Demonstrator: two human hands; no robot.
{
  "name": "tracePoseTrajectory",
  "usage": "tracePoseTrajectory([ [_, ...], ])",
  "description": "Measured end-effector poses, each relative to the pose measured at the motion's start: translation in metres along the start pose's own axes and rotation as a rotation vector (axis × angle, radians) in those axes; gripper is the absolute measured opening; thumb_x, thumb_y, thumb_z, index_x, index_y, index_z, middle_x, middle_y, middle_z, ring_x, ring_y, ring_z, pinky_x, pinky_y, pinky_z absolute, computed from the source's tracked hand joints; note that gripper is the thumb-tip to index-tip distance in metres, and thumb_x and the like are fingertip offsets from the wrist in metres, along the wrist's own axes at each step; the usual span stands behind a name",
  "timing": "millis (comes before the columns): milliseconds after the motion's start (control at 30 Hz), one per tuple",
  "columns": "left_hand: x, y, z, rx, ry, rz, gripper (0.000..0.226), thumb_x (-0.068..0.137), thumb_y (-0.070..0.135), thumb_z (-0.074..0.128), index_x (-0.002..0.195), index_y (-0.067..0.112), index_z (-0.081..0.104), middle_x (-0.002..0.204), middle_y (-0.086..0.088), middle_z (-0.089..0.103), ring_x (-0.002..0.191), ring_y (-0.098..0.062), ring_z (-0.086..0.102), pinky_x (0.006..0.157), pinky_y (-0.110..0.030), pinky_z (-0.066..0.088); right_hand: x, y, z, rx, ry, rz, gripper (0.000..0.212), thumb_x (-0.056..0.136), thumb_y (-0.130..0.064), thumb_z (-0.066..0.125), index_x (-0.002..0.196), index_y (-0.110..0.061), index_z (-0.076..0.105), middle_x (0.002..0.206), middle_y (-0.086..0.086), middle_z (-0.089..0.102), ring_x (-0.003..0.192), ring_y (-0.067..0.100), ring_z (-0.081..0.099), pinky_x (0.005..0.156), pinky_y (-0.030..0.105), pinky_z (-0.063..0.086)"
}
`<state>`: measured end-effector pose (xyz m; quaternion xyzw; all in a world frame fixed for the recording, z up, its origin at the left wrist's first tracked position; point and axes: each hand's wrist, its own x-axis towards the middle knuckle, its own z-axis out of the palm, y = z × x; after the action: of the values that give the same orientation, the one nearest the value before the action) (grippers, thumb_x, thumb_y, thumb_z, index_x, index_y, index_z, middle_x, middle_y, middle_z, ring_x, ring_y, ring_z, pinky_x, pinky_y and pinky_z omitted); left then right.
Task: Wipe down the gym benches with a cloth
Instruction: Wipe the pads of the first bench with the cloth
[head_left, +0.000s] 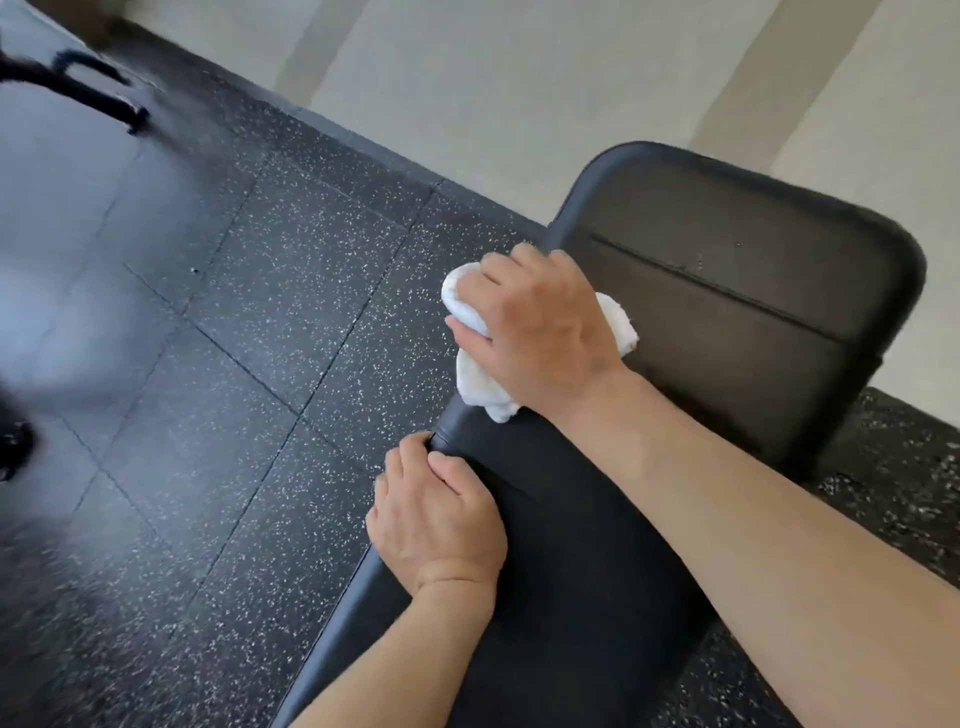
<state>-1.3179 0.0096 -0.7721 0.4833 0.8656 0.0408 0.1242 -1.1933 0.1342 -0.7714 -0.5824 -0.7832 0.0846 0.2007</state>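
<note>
The right hand is closed down over a bunched white cloth and presses it on the left edge of the black bench. The cloth sits right where the long seat pad meets the tipped-up back pad. The left hand is curled, with its fingers hooked over the same left edge of the seat, just below the cloth, holding nothing else.

The bench runs long from the person up and away, so the back pad lies just past the right hand. That hand is nearer to it and looks best placed to wipe it next.

The pads look smooth and a bit shiny, with round corners. The cloth looks soft and fluffy. The floor is dark rubber with white specks.
</note>
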Motion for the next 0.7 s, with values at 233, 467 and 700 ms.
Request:
tracePoseTrajectory([
  [233, -0.006, -0.004, 0.0, -0.072, 0.023, 0.176, 0.062, 0.093, 0.041, 0.017, 0.142, 0.024, 0.051, 0.141, -0.001, 0.054, 0.121, -0.033, 0.056, 0.099, -0.051, 0.041, -0.152, 0.031, -0.044, -0.004, 0.124, -0.02, 0.027, 0.103, -0.037, 0.058, 0.098, -0.014, 0.07, 0.08, 0.002, 0.057, 0.07, 0.026, 0.049, 0.059, 0.042, 0.038],
  [467, -0.006, 0.007, -0.015, -0.034, -0.062, 0.915, 0.073, 0.076, -0.006, 0.038, 0.147, 0.005, 0.054, 0.152, -0.02, 0.045, 0.14, -0.044, 0.042, 0.12, -0.058, 0.033, -0.252, 0.096, -0.072, 0.15, 0.156, 0.285, 0.03, 0.105, -0.043, 0.05, 0.101, -0.013, 0.055, 0.083, 0.0, 0.047, 0.073, 0.023, 0.043, 0.061, 0.042, 0.044],
  [700, -0.024, 0.032, 0.002, -0.044, -0.049, 0.95, 0.053, 0.094, 0.02, 0.046, 0.147, 0.017, 0.053, 0.155, -0.004, 0.044, 0.143, -0.034, 0.039, 0.117, -0.061, 0.03, -0.198, 0.09, -0.051, 0.531, 0.531, 0.873, 0.034, 0.105, -0.037, 0.052, 0.085, -0.011, 0.045, 0.076, -0.002, 0.049, 0.071, 0.024, 0.045, 0.063, 0.038, 0.035],
])
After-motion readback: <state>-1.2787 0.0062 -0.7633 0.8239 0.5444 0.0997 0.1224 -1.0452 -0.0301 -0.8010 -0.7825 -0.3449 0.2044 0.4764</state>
